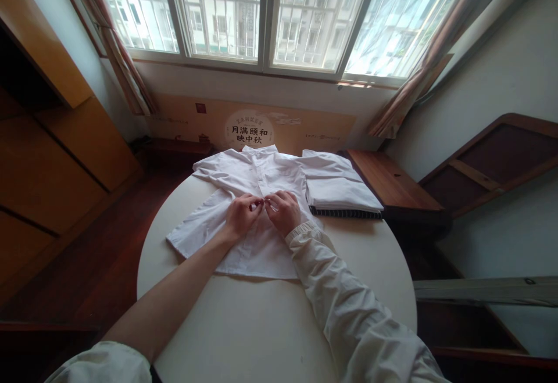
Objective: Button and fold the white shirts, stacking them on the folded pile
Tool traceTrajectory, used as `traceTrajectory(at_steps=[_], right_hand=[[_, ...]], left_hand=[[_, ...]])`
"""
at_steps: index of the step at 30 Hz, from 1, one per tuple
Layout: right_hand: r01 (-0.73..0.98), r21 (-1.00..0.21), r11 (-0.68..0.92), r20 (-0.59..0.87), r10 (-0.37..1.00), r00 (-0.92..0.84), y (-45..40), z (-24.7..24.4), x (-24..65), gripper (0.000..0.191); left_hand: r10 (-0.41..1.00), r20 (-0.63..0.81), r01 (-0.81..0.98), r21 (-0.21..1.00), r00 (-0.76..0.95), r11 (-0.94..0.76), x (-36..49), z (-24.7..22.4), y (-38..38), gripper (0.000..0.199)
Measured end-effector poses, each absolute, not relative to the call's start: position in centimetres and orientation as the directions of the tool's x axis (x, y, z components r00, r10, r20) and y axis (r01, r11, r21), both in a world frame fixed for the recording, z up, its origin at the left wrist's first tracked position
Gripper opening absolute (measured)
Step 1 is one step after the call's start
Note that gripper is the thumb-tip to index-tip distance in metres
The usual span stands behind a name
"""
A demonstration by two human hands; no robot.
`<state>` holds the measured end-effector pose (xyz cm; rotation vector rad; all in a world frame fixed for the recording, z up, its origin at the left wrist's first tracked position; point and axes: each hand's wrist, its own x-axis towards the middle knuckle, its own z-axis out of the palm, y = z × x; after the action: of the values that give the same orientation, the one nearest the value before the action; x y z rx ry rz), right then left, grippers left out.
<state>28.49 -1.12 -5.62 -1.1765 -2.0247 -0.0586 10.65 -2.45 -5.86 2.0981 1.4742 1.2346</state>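
A white shirt (257, 261) lies spread front side up, its collar pointing to the window and its hem towards me. Halfway down the button strip, my left hand (243, 214) pinches the shirt's front edge. My right hand (283, 211) meets it there, fingertips closed on the same strip. The fingers of both hands nearly touch. Whether a button sits between them is too small to make out. Right of the shirt, a stack of folded white clothes (344, 192) rests on a dark striped folded cloth (349, 213).
All of this lies on a round white table (244, 319). A wooden cabinet (394, 179) stands beyond its right edge. Behind are a beige banner (314, 118) and barred windows (261, 22). Orange-brown cupboards (56, 168) line the left wall.
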Motion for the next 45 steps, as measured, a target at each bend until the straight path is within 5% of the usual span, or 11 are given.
traceTrajectory(at_steps=[9, 19, 24, 32, 45], right_hand=[[0.759, -0.193, 0.622, 0.605, 0.684, -0.407, -1.6, -4.8, 28.4, 0.026], [0.721, -0.215, 0.659, 0.586, 0.677, -0.445, -2.1, -4.3, 28.3, 0.034], [0.634, -0.317, 0.705, 0.635, 0.655, -0.41, -1.5, -5.4, 28.4, 0.036], [0.567, -0.509, 0.648, 0.652, 0.72, -0.238, -0.6, -6.3, 28.1, 0.013], [0.399, -0.744, 0.536, 0.523, 0.839, -0.152, 0.4, -7.5, 28.3, 0.022]], left_hand=[[0.933, 0.358, 0.377, 0.861, 0.026, -0.341, 10.3, -6.8, -1.3, 0.02], [0.977, 0.214, 0.122, 0.969, 0.027, -0.215, 9.9, -7.1, -0.6, 0.037], [0.968, 0.249, 0.055, 0.966, 0.034, -0.251, 9.9, -7.2, -0.5, 0.039], [0.96, 0.275, 0.084, 0.957, 0.047, -0.278, 9.8, -7.2, -0.5, 0.037], [0.943, 0.332, 0.302, 0.903, -0.037, -0.306, 10.2, -6.5, -1.5, 0.03]])
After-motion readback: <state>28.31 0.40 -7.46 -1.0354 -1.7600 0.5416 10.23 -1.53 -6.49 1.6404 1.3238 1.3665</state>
